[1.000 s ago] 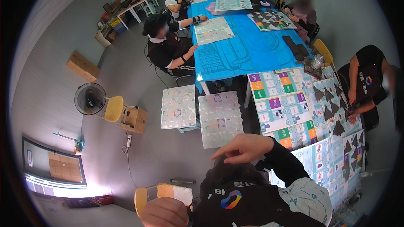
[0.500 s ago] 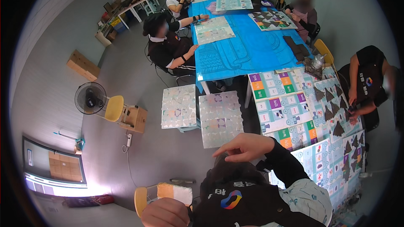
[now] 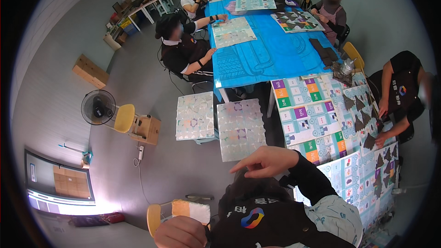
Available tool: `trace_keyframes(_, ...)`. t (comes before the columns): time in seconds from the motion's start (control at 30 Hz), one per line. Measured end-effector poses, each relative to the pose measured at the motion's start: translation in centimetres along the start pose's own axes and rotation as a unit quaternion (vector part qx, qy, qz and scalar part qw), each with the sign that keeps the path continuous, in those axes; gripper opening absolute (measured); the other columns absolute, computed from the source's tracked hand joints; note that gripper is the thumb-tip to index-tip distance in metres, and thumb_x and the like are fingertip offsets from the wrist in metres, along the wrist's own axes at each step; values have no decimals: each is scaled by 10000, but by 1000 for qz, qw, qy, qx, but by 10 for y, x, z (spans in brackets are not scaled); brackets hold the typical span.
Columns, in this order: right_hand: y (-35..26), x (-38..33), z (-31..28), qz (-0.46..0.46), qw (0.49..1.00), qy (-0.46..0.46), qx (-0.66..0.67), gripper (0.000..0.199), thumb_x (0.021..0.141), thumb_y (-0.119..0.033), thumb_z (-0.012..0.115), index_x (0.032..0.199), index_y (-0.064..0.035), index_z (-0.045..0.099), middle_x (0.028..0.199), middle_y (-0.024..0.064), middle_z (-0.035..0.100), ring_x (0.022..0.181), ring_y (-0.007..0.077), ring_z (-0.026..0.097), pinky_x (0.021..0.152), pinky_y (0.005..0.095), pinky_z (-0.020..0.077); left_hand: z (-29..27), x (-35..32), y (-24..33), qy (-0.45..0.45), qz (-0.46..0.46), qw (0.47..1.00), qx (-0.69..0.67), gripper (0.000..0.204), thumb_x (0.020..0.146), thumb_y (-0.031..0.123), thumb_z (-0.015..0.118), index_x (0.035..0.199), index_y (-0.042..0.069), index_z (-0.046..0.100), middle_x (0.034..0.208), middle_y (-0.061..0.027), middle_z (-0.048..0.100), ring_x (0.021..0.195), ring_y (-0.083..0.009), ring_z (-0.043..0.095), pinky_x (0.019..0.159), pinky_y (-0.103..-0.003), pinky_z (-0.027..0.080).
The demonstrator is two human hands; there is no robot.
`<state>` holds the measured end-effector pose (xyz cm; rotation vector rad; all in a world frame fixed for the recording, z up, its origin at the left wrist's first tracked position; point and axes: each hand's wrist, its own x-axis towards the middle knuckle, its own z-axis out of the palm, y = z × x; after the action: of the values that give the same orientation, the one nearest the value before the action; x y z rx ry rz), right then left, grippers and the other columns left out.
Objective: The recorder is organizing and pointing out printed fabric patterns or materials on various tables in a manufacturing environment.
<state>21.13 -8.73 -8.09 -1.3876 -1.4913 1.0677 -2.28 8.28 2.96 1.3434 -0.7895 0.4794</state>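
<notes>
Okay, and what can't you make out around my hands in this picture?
All in the head view:
Left hand: its own back hides the palm; the lower edge cuts it off.
Right hand: curled fingers hide its palm.
Patterned panel: your right hand covers its near corner.
Co-worker's hands: whatever they hold is too small.

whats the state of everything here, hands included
Left hand, fingers curled
Right hand, index finger extended, thumb apart
Two pale patterned sheets, laid flat
Fan, upright, running or not unclear
Yellow chair beside the fan, unoccupied
Blue table cover, spread out
</notes>
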Motion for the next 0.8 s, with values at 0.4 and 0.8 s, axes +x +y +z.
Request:
trace_keyframes(0.4,-2,6,2,4,1000,-16,4,417,910,-151,611,1322,-209,594,621,38,557,546,145,517,549,298,425,1,-3,1,20,5,1000,10,468,880,394,696,639,3,607,574,-91,571,463,-205,521,409,-304,374)
trace_keyframes(0.8,-10,36,39,-132,983,-127,9,654,914,-129,610,1500,-264,352,672,68,513,586,175,488,595,317,429,1,-5,0,11,20,1000,-2,467,894,381,677,619,17,578,570,-96,569,440,-210,512,396,-312,366)
